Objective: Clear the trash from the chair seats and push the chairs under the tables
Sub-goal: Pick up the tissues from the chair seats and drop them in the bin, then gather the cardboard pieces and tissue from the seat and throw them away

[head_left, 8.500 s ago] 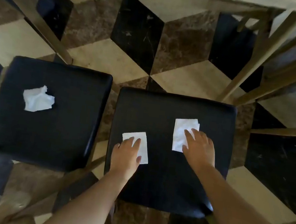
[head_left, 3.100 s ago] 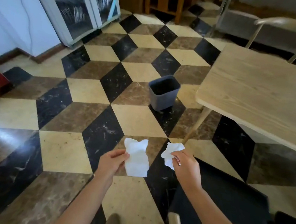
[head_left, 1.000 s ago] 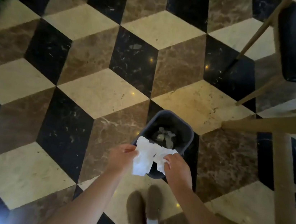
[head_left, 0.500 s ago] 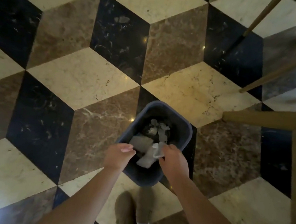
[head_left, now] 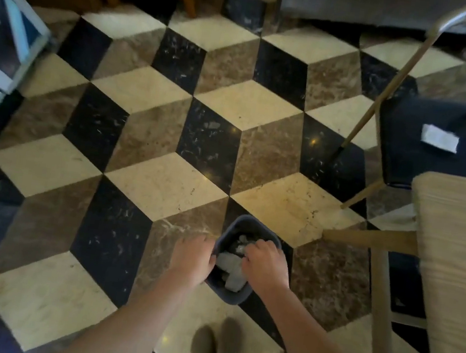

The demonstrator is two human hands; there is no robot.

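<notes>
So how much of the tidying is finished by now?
Done: crumpled tissues lie in the bin. In hand: nothing visible; the left hand and right hand hover at its rim. Left: a paper on the chair seat, which stands clear of the table.

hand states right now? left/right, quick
Left hand: empty, fingers loosely curled, at the trash bin rim.
Right hand: over the bin, fingers curled; cannot tell whether it holds tissue.

White tissues (head_left: 230,266) seen crumpled inside dark bin (head_left: 248,228); flat white napkin (head_left: 439,138) left on black chair seat (head_left: 406,157), upper right.
</notes>
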